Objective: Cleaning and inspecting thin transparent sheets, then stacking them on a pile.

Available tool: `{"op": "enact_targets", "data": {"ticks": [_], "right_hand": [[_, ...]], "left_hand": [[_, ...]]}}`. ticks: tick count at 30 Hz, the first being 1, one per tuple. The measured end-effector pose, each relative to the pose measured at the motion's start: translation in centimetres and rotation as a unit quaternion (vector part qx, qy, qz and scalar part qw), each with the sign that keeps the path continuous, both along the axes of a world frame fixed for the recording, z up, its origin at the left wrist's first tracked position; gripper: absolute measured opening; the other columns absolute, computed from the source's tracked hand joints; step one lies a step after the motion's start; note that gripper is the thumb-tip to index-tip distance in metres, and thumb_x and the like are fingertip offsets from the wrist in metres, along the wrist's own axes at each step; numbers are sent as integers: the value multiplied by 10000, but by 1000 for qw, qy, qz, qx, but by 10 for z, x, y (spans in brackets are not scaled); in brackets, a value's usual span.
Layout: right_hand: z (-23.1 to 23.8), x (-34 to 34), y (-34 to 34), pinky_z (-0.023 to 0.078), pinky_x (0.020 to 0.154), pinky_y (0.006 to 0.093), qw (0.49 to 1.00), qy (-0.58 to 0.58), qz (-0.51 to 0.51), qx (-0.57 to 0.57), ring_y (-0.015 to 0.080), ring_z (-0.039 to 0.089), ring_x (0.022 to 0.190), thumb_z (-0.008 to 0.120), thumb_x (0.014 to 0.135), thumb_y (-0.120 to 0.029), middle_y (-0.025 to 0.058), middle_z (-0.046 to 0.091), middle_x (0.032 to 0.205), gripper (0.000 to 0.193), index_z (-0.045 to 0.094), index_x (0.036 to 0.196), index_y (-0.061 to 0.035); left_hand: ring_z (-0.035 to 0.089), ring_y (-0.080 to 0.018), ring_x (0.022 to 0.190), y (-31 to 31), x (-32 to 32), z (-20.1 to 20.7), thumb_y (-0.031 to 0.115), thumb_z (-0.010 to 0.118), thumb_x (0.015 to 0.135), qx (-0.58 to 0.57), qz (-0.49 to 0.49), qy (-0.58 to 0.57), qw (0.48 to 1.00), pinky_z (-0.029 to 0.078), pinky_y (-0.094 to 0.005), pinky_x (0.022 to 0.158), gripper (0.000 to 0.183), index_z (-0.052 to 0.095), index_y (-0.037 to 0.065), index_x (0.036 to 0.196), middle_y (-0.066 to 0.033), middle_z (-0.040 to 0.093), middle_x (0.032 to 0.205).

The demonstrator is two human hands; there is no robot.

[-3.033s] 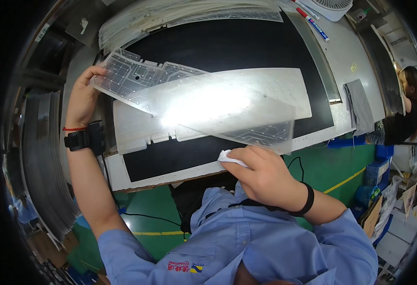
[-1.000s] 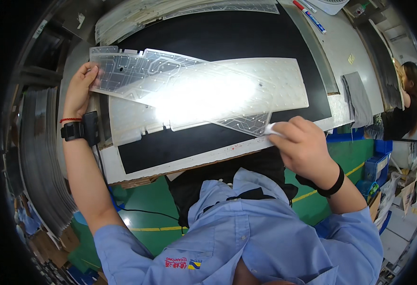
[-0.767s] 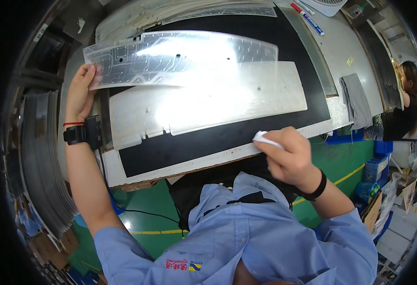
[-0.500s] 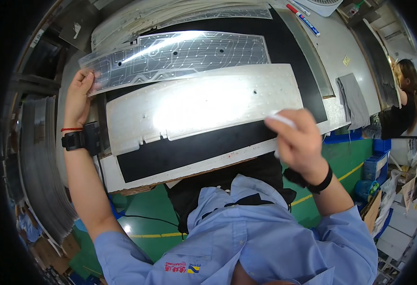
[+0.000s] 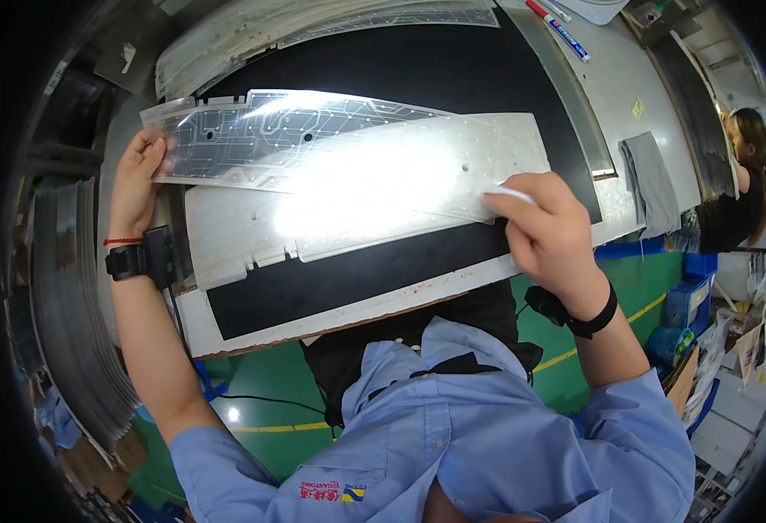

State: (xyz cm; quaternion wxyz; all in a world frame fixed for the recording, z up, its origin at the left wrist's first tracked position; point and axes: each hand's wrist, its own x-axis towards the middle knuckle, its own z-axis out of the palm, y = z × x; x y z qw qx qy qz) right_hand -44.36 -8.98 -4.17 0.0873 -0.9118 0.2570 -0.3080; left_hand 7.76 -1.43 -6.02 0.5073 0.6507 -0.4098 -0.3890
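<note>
My left hand [image 5: 143, 166] is closed on the left end of a clear plastic film [image 5: 234, 139] printed with fine circuit-like lines and dots. The film slants down to the right across a pale, keyboard-shaped plate [image 5: 226, 228] with notches along its near edge. Strong glare hides much of where the two overlap. Beside the plate's right end, my right hand [image 5: 553, 227] is pinched around a small white piece [image 5: 515, 193], mostly hidden by the fingers. Whether its fingertips also touch the film cannot be made out. The plate lies on a black mat [image 5: 383, 74].
Similar clear sheets [image 5: 217, 52] are stacked at the far left. A red-and-blue marker [image 5: 557, 30] and a grey cloth [image 5: 649, 183] lie on the right side of the table. Dark sheets [image 5: 78, 288] stand at left. Another person [image 5: 749, 174] is at far right.
The film has swung down and toward me, its right part now lying across the plate. My right hand has stayed near the plate's right end, still holding the white piece.
</note>
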Motion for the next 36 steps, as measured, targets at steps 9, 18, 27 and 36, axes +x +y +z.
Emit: {"op": "enact_targets", "data": {"ticks": [9, 18, 27, 36], "right_hand": [[10, -5, 5, 511, 656, 304, 987, 137, 74, -26, 191, 589, 788, 668, 629, -47, 18, 634, 953, 282, 696, 909, -53], [10, -5, 3, 496, 648, 302, 985, 143, 79, -48, 175, 572, 778, 642, 640, -74, 5, 602, 925, 255, 694, 889, -55], [-11, -14, 14, 476, 555, 304, 992, 9, 117, -56, 191, 579, 660, 667, 592, -44, 48, 650, 921, 298, 703, 889, -49], [-20, 25, 42, 475, 578, 284, 982, -42, 182, 0, 168, 584, 696, 667, 618, -75, 38, 645, 991, 302, 692, 919, -54]], "left_hand": [[531, -8, 711, -2, -1, 0, 142, 545, 991, 12, 7, 1, 1000, 445, -169, 679, 107, 575, 82, 1075, 29, 644, 936], [530, -13, 722, 0, -2, 2, 154, 546, 992, 21, -8, -14, 1000, 440, -170, 689, 122, 573, 78, 1085, 28, 635, 939], [584, -88, 946, 3, 12, -4, 178, 564, 988, -86, 3, 73, 994, 471, -237, 850, 139, 563, 78, 1085, -36, 614, 1136], [532, -183, 1183, -4, -23, 9, 196, 543, 997, -114, -52, 10, 992, 442, -295, 987, 157, 584, 83, 1099, -128, 487, 1404]]}}
